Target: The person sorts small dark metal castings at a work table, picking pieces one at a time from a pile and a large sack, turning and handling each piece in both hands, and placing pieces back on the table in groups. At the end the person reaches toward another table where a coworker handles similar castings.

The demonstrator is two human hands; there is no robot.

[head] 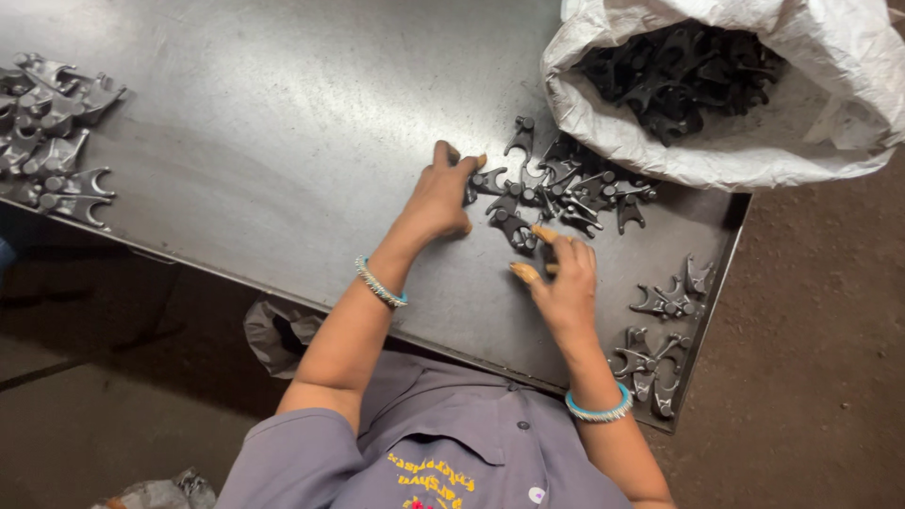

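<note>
**Two hands at a pile of forged forks**

The left hand [441, 198] lies knuckles-up at the left rim of the loose pile [556, 188] of dark metal forks, fingers curled onto the nearest piece; whether it truly pinches it I cannot tell. The right hand [564, 278] sits just below the pile, thumb and forefinger closed on one fork [517, 229] at the pile's near side. The pile sits just below the mouth of a white woven sack [754, 141], which rests on the table's far right corner and is full of the same forks, so it looks tipped out from there.

Smaller groups lie apart: one [57, 132] at the far left edge, two [674, 297] [649, 368] along the right edge, likely sorted lots. The table [283, 141] is a bare, scuffed steel sheet. Around it is a brown earthen floor [820, 358].
</note>
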